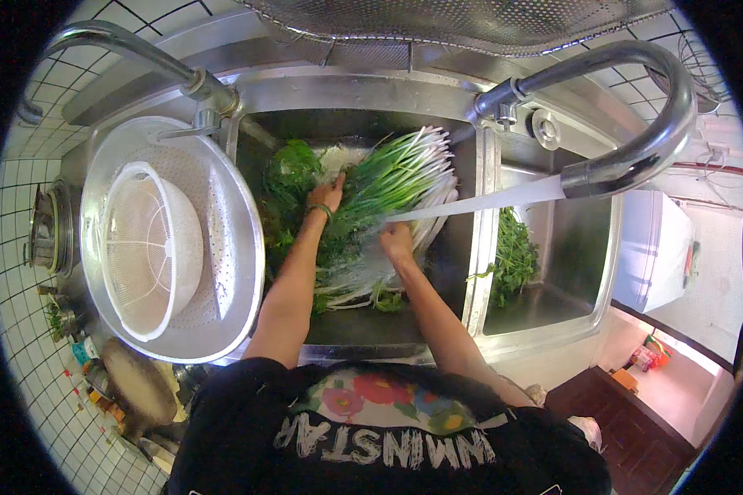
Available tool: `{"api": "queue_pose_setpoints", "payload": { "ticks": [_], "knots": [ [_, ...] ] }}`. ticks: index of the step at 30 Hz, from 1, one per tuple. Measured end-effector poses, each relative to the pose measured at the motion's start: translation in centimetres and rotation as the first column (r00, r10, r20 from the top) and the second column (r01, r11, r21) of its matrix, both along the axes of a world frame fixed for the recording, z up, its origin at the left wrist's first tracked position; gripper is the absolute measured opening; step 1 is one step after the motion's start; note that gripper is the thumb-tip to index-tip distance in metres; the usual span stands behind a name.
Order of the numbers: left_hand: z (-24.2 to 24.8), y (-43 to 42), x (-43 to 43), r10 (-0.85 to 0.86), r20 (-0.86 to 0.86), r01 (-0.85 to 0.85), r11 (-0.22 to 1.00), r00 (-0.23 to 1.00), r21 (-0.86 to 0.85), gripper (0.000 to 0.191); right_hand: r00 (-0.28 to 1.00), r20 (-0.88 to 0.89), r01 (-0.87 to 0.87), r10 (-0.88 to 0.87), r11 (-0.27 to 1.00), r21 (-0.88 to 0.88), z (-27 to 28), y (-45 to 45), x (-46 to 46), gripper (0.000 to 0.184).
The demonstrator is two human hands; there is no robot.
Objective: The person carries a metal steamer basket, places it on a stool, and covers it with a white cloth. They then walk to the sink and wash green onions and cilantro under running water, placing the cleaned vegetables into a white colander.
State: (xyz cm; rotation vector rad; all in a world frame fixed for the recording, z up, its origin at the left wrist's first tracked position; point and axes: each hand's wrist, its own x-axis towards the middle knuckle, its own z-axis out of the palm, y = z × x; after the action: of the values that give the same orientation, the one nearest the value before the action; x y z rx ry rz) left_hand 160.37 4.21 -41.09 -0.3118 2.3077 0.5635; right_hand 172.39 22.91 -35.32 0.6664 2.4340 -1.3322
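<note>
A large bunch of green onions (408,167) lies in the middle basin of a steel sink, white ends toward the upper right. My left hand (328,195), with a green bangle at the wrist, rests on the leafy greens at the bunch's left side, fingers partly spread. Closed at the bunch's lower edge is my right hand (397,238); water spray blurs what its fingers hold. A stream of water (489,202) runs from the right faucet (631,124) onto the greens beside this hand. Leafy herbs (296,162) lie at the basin's upper left.
Left of the basin, a white mesh strainer (189,247) sits inside a large perforated metal colander (235,291). A second faucet (155,55) reaches over the left side. More leafy greens (514,260) lie in the right basin, beyond the steel divider (480,272).
</note>
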Motion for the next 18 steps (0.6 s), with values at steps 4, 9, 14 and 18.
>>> {"api": "queue_pose_setpoints", "payload": {
  "ticks": [4,9,14,18],
  "knots": [
    [0.6,-0.8,5.8,0.107,0.233,-0.138,0.983,0.967,0.124,0.079,0.990,0.136,-0.060,0.045,0.992,0.111,1.2,-0.2,1.7,0.038],
    [2.6,0.3,11.6,0.077,0.190,-0.085,0.996,0.979,0.032,0.070,0.968,0.132,0.244,-0.212,0.913,-0.328,2.7,-1.6,0.3,0.075],
    [4.0,1.2,13.3,0.053,0.195,-0.048,0.998,0.979,-0.028,0.061,0.994,-0.084,-0.076,0.074,0.997,-0.025,1.8,-6.1,-2.9,0.097],
    [4.3,2.2,13.7,0.026,0.211,-0.018,0.999,0.977,-0.041,0.056,0.965,0.050,-0.255,0.257,0.966,-0.043,-0.5,-5.1,-5.7,0.089]
  ]
}}
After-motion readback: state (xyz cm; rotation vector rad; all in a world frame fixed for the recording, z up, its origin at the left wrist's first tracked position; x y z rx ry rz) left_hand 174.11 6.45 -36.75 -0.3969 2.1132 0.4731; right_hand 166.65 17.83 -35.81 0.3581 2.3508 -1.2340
